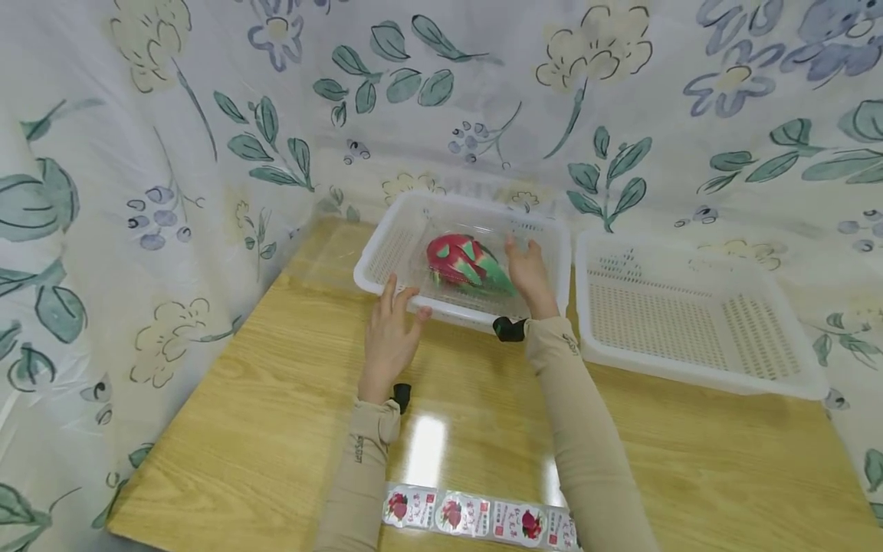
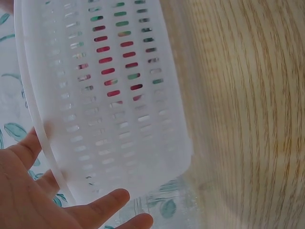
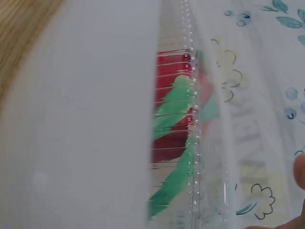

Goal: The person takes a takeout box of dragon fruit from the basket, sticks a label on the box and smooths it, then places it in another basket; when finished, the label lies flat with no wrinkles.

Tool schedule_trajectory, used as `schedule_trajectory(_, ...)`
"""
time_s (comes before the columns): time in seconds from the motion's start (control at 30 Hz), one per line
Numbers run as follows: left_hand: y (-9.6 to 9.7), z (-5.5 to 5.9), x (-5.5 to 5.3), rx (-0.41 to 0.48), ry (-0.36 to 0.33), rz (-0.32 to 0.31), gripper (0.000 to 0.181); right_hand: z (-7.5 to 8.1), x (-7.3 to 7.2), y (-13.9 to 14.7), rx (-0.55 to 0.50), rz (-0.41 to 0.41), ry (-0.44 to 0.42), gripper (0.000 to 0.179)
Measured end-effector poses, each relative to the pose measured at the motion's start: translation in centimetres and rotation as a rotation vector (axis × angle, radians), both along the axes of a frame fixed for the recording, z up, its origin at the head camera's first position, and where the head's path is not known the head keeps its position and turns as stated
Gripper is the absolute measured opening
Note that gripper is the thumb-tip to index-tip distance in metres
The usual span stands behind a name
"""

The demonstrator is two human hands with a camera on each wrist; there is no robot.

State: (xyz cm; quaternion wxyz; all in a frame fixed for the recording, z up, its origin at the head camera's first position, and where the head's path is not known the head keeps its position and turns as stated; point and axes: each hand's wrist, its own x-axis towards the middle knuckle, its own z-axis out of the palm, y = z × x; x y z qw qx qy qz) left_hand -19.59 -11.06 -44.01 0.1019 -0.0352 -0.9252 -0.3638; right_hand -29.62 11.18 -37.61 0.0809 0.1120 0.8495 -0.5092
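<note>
A red and green dragon fruit [image 1: 457, 259] lies in a clear plastic box [image 1: 428, 230] inside the left white basket [image 1: 465, 310]. In the right wrist view the dragon fruit [image 3: 174, 107] shows through the ridged side of the box, partly hidden by the basket wall. My right hand [image 1: 530, 277] reaches over the front rim to the box's right end, thumb and fingers apart. At the basket's front left corner is my left hand [image 1: 393, 333], its fingers spread at the rim. The left wrist view shows those fingers [image 2: 102, 206] extended beside the slotted wall.
A second white basket [image 1: 697, 373] stands to the right. Clear plastic [image 1: 324, 249] sits left of the first basket. A strip of dragon fruit stickers [image 1: 476, 515] lies near the front of the wooden table [image 1: 276, 399]. Floral cloth [image 1: 497, 92] hangs behind.
</note>
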Motion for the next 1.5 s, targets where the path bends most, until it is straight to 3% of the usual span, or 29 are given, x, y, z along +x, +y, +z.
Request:
schedule_trajectory(0.27, -0.3, -0.5, 0.3, 0.000, 0.005, 0.015, 0.095, -0.3, -0.3, -0.2, -0.070, 0.010, -0.165, 0.082)
schedule_trajectory(0.57, -0.5, -0.4, 0.3, -0.008, -0.015, 0.021, 0.094, -1.0, -0.9, 0.3, -0.188, -0.028, -0.267, 0.087)
schedule_trajectory(0.77, -0.4, -0.6, 0.3, -0.007, -0.014, 0.017, 0.094, -1.6, -0.8, 1.1, -0.174, 0.060, -0.328, 0.080)
schedule_trajectory(0.93, -0.3, -0.6, 0.2, 0.000, -0.018, 0.008, 0.097, -1.7, -0.7, 1.7, -0.247, 0.096, -0.368, 0.074)
schedule_trajectory(1.23, -0.2, -0.4, -0.1, -0.007, -0.030, -0.006, 0.096, -1.7, -1.0, 1.4, -0.466, -0.048, -0.313, 0.082)
schedule_trajectory(1.37, -0.1, -0.4, -0.2, 0.001, -0.036, -0.003, 0.095, -1.8, -1.1, 1.0, -0.569, -0.046, -0.299, 0.083)
schedule_trajectory(1.5, 0.0, -0.4, -0.3, 0.011, -0.037, 0.001, 0.096, -2.0, -1.4, 0.8, -0.599, -0.036, -0.275, 0.084)
